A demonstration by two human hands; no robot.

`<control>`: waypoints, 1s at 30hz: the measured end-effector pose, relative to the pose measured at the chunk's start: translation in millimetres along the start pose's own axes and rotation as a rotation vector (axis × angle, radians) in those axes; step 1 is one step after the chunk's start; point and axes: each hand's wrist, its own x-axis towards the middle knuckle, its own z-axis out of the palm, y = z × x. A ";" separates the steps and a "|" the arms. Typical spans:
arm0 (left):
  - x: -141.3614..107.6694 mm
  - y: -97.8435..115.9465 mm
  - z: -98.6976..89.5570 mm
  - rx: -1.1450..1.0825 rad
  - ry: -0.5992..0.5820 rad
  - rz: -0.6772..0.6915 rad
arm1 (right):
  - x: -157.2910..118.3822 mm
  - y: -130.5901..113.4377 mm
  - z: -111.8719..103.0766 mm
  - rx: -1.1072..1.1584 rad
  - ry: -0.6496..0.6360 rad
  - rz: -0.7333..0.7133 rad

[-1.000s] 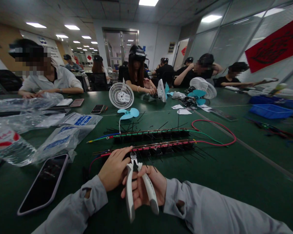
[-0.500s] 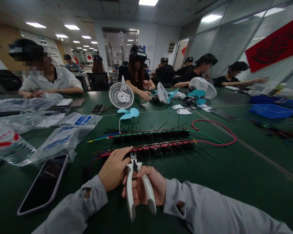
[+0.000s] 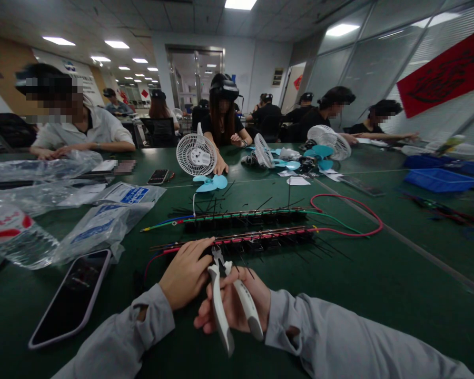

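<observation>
Two long wire bundles with black cable ties sticking out lie crosswise on the table in front of me. My left hand [image 3: 187, 273] grips the left part of the near wire bundle [image 3: 260, 236], its fingers laid over the top and the thumb side hidden from me. In my right hand [image 3: 240, 300] is a pair of white-and-grey wire cutters [image 3: 219, 281], handles spread. Their jaws are close to the near bundle beside my left fingertips; whether they touch a tie I cannot tell. Behind lies the far wire bundle [image 3: 245, 213], with green and blue wires.
A phone [image 3: 73, 300], plastic bags [image 3: 102, 221] and a water bottle [image 3: 16, 231] lie to the left. Beyond the bundles are a light-blue fan blade [image 3: 210, 183] and a white fan guard [image 3: 196, 153]. A co-worker's hand [image 3: 221, 164] reaches there. Blue trays [image 3: 440, 180] stand right.
The cutters' handles have swung to the right in my right hand, and the jaws shifted slightly. My left hand stays put. Across the table, a co-worker's hand moved to the light-blue blade, which shifted right.
</observation>
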 end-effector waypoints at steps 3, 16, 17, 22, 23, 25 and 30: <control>-0.3 0.2 0.2 -0.003 0.003 -0.006 | -1.4 -0.7 -3.5 -0.001 0.001 0.038; -0.1 0.0 0.1 -0.010 0.017 0.001 | -3.8 2.0 -3.8 -0.018 0.109 -0.023; -0.2 0.0 0.1 -0.010 0.018 0.003 | -3.9 2.0 -2.8 -0.015 0.128 -0.026; -0.2 0.5 -0.7 -0.004 0.016 0.004 | -3.5 1.3 0.6 -0.013 0.183 -0.008; -0.1 0.5 -0.8 -0.004 0.020 0.005 | -3.3 1.3 0.6 -0.013 0.180 -0.006; 0.1 0.5 -0.9 -0.008 0.031 0.010 | -3.0 1.4 0.1 -0.012 0.175 -0.007; 0.3 0.3 -0.6 -0.004 0.033 0.012 | -2.8 0.8 1.2 -0.017 0.210 0.005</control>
